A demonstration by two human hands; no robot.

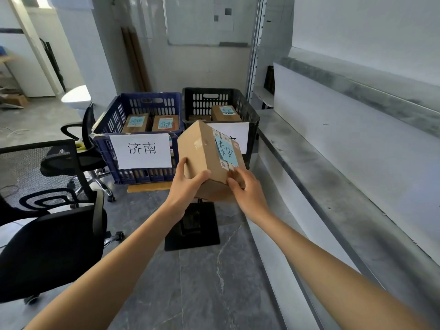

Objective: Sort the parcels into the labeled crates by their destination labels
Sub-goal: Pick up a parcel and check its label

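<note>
We grip the parcel (202,151) in the air, the left hand (188,184) on its near corner, the right hand (247,189) on its labelled side. The black crate (250,113) lies just behind it, slightly right.

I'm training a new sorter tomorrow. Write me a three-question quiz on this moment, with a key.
1. True or false: the left hand and the right hand both hold the held parcel.
2. The sign on the blue crate reads: A) 济南 B) 北京 C) nothing.
3. Fill in: ___ labelled parcels show inside the blue crate.

Key: 1 true; 2 A; 3 two.
</note>
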